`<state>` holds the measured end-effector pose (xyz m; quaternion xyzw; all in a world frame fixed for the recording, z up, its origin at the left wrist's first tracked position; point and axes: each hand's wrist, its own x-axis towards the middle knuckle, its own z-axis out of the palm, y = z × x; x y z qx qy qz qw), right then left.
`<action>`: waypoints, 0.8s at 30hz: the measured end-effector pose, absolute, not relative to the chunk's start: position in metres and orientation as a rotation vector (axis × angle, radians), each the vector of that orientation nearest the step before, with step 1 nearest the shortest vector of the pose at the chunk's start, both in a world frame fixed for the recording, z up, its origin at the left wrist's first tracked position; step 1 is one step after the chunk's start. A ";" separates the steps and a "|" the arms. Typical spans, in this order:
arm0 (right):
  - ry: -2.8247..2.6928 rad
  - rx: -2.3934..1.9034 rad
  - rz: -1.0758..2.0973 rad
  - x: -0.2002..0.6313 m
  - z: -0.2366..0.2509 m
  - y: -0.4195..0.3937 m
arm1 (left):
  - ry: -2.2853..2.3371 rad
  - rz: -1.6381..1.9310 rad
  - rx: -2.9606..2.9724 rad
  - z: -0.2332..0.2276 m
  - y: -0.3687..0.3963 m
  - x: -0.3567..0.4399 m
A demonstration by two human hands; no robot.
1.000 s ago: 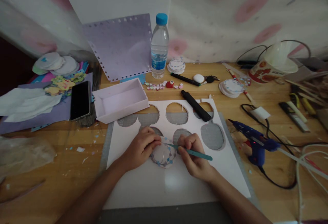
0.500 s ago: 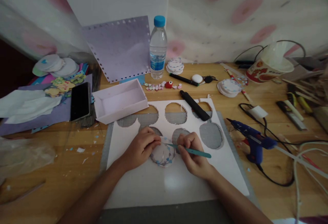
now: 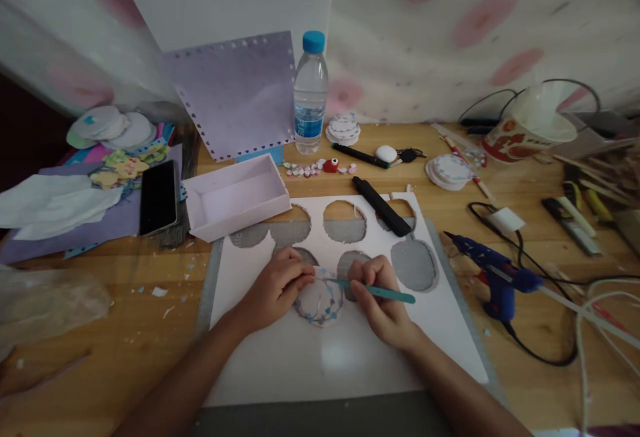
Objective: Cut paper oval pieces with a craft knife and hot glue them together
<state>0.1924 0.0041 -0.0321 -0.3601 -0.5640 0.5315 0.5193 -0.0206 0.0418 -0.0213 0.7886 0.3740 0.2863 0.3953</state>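
Observation:
A round white paper disc (image 3: 315,303) with small blue and purplish pieces round its rim lies in front of me on a white sheet with cut-out holes (image 3: 370,357). My left hand (image 3: 277,287) is closed in a pinch at the disc's upper left edge. Whatever is between its fingertips is too small to make out. In my right hand (image 3: 377,300) are slim teal tweezers (image 3: 393,294), held like a pen. Their thin tip points left, close to the left fingertips over the disc.
Beneath the sheet is a grey cutting mat (image 3: 280,420). A black marker-like tube (image 3: 383,207) rests across its upper part. To the right lies a blue glue gun (image 3: 500,270) with its cable. A white open box (image 3: 237,200), water bottle (image 3: 310,103) and phone (image 3: 159,197) are beyond my left hand.
The tweezers and right hand have shifted very slightly at the disc. The whole view has drifted a few pixels to the right. My left hand keeps its pinch.

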 end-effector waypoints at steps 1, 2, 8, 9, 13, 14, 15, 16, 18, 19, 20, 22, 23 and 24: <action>-1.342 -0.859 1.285 0.192 -0.032 0.004 | 0.945 0.726 1.999 -0.021 0.042 -0.021; -1.332 -0.856 1.296 0.192 -0.032 0.004 | 0.941 0.728 1.999 -0.021 0.042 -0.021; -1.326 -0.846 1.329 0.193 -0.032 0.004 | 0.939 0.734 2.004 -0.023 0.041 -0.021; -1.328 -0.847 1.333 0.193 -0.032 0.004 | 0.937 0.734 2.006 -0.024 0.041 -0.021; -1.339 -0.859 1.346 0.194 -0.033 0.004 | 0.930 0.737 2.012 -0.024 0.041 -0.021; -1.343 -0.861 1.346 0.194 -0.034 0.004 | 0.932 0.737 2.011 -0.023 0.041 -0.021; -1.348 -0.860 1.344 0.194 -0.034 0.004 | 0.935 0.738 2.011 -0.023 0.042 -0.021; -1.354 -0.856 1.342 0.194 -0.034 0.004 | 0.937 0.736 2.010 -0.023 0.042 -0.021; -1.365 -0.845 1.337 0.194 -0.034 0.004 | 0.938 0.733 2.009 -0.024 0.042 -0.021; -1.371 -0.842 1.333 0.194 -0.034 0.004 | 0.936 0.732 2.008 -0.024 0.042 -0.021; -1.379 -0.842 1.324 0.194 -0.034 0.004 | 0.936 0.733 2.005 -0.024 0.042 -0.021; -1.396 -0.854 1.297 0.194 -0.035 0.004 | 0.945 0.734 1.999 -0.024 0.042 -0.021; -1.408 -0.862 1.283 0.194 -0.035 0.004 | 0.951 0.734 1.997 -0.024 0.041 -0.021; -1.419 -0.870 1.272 0.194 -0.036 0.004 | 0.954 0.731 1.994 -0.023 0.041 -0.021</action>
